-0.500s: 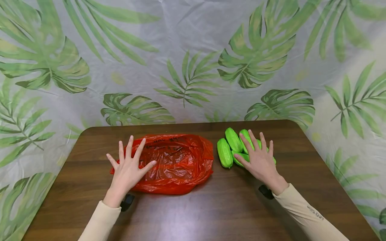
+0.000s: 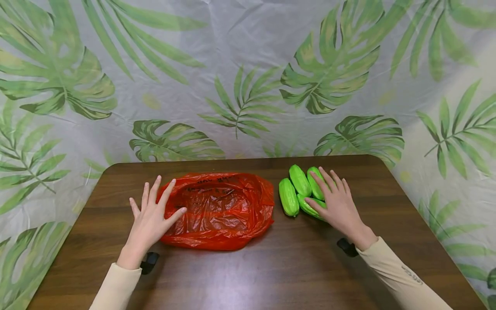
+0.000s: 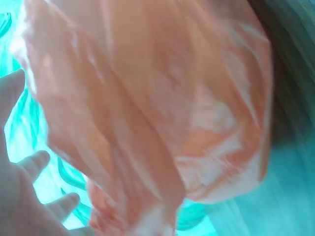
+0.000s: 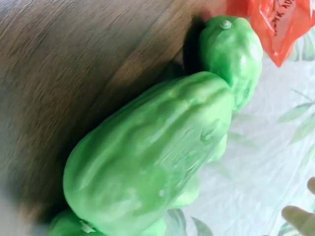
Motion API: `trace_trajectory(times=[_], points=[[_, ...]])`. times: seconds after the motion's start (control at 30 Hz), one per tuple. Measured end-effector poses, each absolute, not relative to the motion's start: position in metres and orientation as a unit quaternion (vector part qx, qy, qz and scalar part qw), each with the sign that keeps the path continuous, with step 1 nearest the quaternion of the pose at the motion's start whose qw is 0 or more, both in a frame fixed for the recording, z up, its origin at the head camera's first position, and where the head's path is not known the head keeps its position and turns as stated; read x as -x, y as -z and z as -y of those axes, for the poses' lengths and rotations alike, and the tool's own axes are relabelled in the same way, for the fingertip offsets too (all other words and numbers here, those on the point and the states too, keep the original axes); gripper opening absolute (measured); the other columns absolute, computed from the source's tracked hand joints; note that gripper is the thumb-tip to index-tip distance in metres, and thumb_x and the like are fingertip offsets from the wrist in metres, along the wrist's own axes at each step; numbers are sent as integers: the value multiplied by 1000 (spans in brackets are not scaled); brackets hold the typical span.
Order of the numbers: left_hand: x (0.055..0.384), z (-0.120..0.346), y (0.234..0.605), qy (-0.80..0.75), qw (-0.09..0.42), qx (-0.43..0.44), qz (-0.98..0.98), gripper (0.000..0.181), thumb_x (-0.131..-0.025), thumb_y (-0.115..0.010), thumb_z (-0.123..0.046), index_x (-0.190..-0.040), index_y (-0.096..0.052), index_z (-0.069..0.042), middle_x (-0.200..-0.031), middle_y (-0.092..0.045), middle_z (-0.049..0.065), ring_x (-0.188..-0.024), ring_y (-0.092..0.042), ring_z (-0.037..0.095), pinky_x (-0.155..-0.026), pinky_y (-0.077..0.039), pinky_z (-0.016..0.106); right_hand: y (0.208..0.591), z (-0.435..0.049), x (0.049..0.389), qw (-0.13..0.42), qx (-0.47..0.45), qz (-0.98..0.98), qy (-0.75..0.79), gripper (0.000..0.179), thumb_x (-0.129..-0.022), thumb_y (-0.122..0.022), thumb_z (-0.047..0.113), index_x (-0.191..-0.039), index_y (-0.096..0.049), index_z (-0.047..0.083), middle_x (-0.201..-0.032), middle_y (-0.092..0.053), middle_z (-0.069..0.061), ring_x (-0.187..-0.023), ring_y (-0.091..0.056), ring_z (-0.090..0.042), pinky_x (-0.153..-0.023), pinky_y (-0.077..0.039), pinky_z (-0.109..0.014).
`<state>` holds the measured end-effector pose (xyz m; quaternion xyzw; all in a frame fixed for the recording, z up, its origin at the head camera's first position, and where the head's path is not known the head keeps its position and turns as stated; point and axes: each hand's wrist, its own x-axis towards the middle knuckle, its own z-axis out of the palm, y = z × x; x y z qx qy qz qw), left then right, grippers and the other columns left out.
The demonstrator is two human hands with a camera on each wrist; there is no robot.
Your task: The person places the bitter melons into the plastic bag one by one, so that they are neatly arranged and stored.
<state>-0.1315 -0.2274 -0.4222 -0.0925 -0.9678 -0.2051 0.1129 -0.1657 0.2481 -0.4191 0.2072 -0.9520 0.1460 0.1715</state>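
Left hand [image 2: 149,219] near red bag [image 2: 222,213] and right hand [image 2: 341,209] near green vegetables [image 2: 300,181] (each grip wide) suggest pre-grasp positioning, next requiring finger closure.

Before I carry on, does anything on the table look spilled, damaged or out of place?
Nothing stands out. The red bag is crumpled with its mouth spread open, ordinary for thin plastic, and the green vegetables lie bunched to its right on the table. I see no spill or damage.

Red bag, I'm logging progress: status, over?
Left hand open by red bag, right hand open by green vegetables; neither gripping. Bag lies on table. No obstruction visible.
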Motion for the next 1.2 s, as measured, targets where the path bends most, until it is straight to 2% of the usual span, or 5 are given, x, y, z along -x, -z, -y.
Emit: trace_trajectory(times=[0.37,0.67,1.2], points=[[136,252,427,261,126,124,949,78,-88,-69,-32,-153,-26,-24,-157,-15,15,-140,-13,45,-100,-6,75,424,-264,173,215,-264,915,-219,70,-86,-72,29,-145,-40,7,-147,-37,-19,-132,-33,-41,-102,-27,-61],[137,268,435,314,87,127,937,76,-90,-68,-29,-153,-26,-25,-157,-12,16,-134,-22,50,-91,-27,75,428,-278,171,170,-239,917,-270,67,-87,-72,20,-145,-40,7,-148,-35,-17,-131,-32,-41,-97,-31,-61],[138,274,448,362,68,133,920,75,-89,-69,-24,-152,-28,-25,-155,-17,19,-134,-23,50,-91,-26,76,441,-301,172,166,-209,905,-332,65,-86,-72,12,-144,-43,9,-145,-40,-16,-130,-37,-39,-96,-33,-61]])
